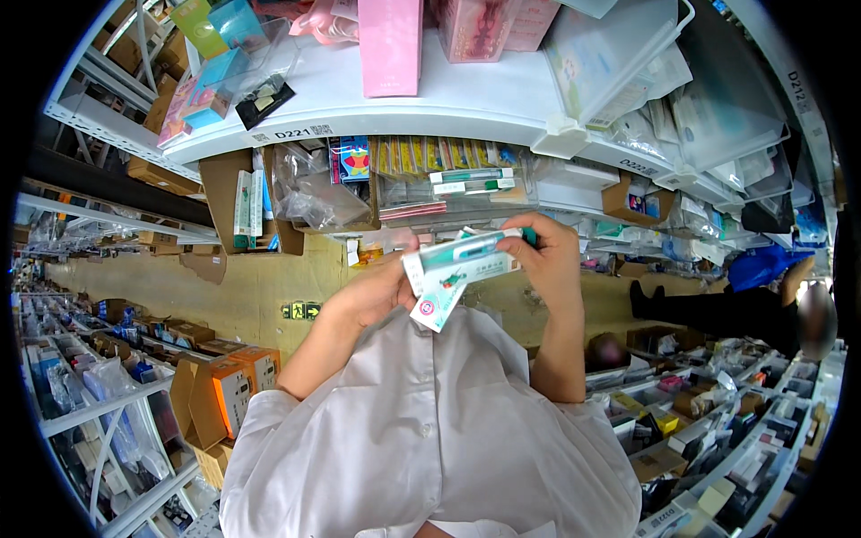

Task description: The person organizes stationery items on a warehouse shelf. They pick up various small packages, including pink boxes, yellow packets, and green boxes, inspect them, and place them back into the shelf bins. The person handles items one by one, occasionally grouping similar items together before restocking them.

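In front of my chest I hold two slim white-and-green boxes that cross each other. The upper one is a windowed box with a long green item showing through clear plastic. Below it, a narrow carton with a red round mark slants down to the left. My right hand pinches the right end of the windowed box. My left hand is closed around the left ends of both; some of its fingers are hidden behind them. Similar windowed boxes lie on the shelf ahead.
A white shelf with pink boxes spans the far side. Under its edge, an open carton holds more slim boxes. Loaded racks stand behind me on both sides, with orange boxes at left. Another person is at the right.
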A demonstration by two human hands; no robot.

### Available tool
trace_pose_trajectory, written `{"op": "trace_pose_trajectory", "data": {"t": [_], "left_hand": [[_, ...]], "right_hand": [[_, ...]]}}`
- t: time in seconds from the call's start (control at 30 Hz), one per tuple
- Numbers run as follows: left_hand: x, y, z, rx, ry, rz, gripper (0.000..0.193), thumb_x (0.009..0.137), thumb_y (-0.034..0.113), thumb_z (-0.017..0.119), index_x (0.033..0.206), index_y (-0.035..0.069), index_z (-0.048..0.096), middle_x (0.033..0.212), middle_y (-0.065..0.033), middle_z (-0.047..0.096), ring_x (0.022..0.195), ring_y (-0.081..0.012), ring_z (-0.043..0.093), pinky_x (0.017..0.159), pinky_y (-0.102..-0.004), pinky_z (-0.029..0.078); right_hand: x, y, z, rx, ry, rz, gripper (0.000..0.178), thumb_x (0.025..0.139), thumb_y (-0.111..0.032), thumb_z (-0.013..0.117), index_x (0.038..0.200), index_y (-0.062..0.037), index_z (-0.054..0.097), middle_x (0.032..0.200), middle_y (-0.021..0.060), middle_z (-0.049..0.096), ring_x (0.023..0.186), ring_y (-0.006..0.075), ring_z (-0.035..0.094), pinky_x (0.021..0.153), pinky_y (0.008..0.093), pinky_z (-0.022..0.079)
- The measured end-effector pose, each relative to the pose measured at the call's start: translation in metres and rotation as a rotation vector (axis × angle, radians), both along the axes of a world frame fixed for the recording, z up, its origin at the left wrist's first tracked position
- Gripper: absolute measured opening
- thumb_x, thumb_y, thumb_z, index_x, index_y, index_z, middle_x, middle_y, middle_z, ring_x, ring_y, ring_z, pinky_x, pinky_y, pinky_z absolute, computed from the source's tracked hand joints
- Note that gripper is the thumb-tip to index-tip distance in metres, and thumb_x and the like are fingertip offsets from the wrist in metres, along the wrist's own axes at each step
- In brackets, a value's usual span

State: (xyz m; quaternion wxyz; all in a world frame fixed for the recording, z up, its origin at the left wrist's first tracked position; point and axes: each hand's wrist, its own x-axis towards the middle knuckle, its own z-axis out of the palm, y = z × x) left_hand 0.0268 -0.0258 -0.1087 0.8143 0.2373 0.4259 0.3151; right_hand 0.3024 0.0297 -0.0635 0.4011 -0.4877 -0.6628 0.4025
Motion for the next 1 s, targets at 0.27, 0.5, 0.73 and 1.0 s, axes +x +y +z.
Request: {"op": "trace_pose_trajectory", "data": {"t": [0.27,0.5,0.73,1.0], "left_hand": [[-0.019,-0.004,0.012,0.591,0.327,0.007,0.077,0.093,0.0,0.081,0.162,0.01,0.047,0.132,-0.0075,0.07,0.111,-0.0134,0.066,0.093,-0.0297,0.053],[-0.012,0.009,0.049,1.044,1.017,0.269,0.062,0.086,-0.006,0.081,0.143,0.005,0.059,0.129,-0.0135,0.07,0.109,-0.029,0.072,0.092,-0.0365,0.056],[0.011,0.033,0.081,1.465,1.487,0.159,0.052,0.078,-0.003,0.072,0.128,0.008,0.067,0.118,-0.0127,0.069,0.099,-0.0369,0.069,0.081,-0.0454,0.058],[0.047,0.078,0.049,1.576,1.727,-0.386,0.057,0.078,0.011,0.082,0.132,0.004,0.065,0.127,-0.0189,0.07,0.119,-0.034,0.066,0.1,-0.0448,0.055]], "right_hand": [[0.021,0.016,-0.002,-0.215,0.228,-0.208,0.017,0.102,-0.018,0.081,0.107,-0.0021,0.079,0.079,-0.0008,0.072,0.061,0.0045,0.062,0.048,0.0237,0.048],[0.048,0.027,-0.017,-0.268,0.303,-0.225,0.017,0.102,-0.015,0.079,0.111,0.0007,0.078,0.086,0.0022,0.075,0.068,0.0074,0.065,0.052,0.025,0.051],[0.06,0.02,-0.027,-0.226,0.344,-0.259,0.022,0.099,-0.006,0.08,0.119,0.0011,0.075,0.09,0.0026,0.075,0.076,0.0094,0.067,0.062,0.0255,0.054],[0.063,0.022,-0.033,0.015,0.222,-0.3,0.024,0.096,-0.003,0.083,0.118,-0.0011,0.074,0.099,0.0025,0.075,0.082,0.0072,0.064,0.072,0.0235,0.051]]}}
